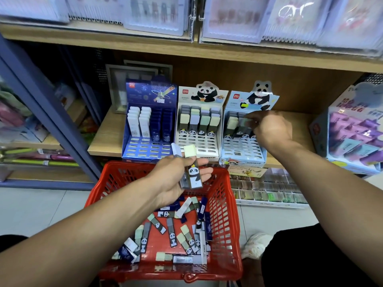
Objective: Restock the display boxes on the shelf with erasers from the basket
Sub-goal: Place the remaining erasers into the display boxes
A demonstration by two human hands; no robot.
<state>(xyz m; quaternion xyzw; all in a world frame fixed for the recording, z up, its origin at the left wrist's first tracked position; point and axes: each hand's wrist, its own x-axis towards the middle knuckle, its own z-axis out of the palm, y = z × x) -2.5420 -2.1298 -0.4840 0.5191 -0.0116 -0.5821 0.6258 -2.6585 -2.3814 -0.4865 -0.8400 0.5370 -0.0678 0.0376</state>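
Observation:
A red plastic basket point(226, 204) stands on the floor below me, with several loose panda and blue erasers point(176, 230) in it. Over the basket, my left hand point(176, 179) holds a few erasers, the front one a panda eraser point(193, 172) with a pale green end. On the shelf stand three display boxes: dark blue point(149, 150), white panda point(196, 141) and light blue panda point(240, 150). My right hand point(269, 129) is at the light blue box and pinches a greenish eraser point(245, 122) over its slots.
A wooden shelf point(103, 141) carries the boxes. A purple display box point(352, 137) stands at the right and a grey frame point(118, 88) behind the blue box. Wrapped notebooks fill the shelf above. A tray of small erasers point(267, 189) sits lower right, next to my shoe point(255, 245).

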